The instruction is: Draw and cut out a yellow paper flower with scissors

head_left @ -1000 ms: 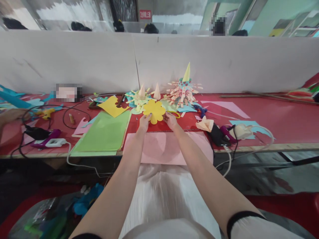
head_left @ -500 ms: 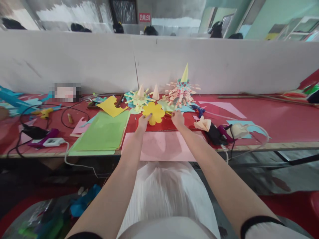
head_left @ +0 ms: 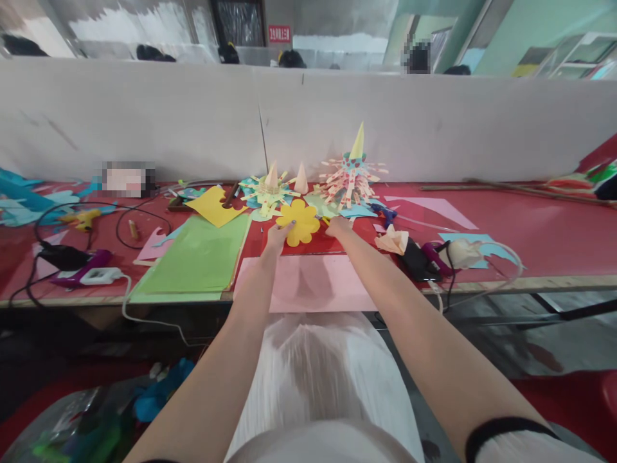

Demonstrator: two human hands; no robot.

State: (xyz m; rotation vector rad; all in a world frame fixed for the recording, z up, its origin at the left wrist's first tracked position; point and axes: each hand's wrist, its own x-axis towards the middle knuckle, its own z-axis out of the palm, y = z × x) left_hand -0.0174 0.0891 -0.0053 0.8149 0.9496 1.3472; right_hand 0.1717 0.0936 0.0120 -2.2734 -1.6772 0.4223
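My left hand [head_left: 277, 238] is closed on the left edge of a yellow paper flower [head_left: 299, 222] with rounded petals, its thumb lying on the front. Just right of the flower, my right hand [head_left: 339, 226] is closed around a small, thin yellow thing [head_left: 326, 220]; its kind is too small to tell. Under both hands lies a glossy red sheet [head_left: 313, 247], with pink paper [head_left: 308, 283] at the table's front edge. Behind the flower stand a paper piece with a pale cone [head_left: 272, 177], a loose cone [head_left: 301, 179] and a tall layered paper tree [head_left: 354, 180].
Green sheets [head_left: 197, 257] and a cut yellow sheet [head_left: 218, 206] lie to the left. A blue glue gun [head_left: 385, 214], a black device [head_left: 417, 260] and cables sit right. A yellow glue gun [head_left: 84, 220] rests far left. A white partition [head_left: 183, 122] rises behind.
My right hand has turned and shifted slightly left, closer to the flower, with the yellow thing. The flower has moved very little in my left hand.
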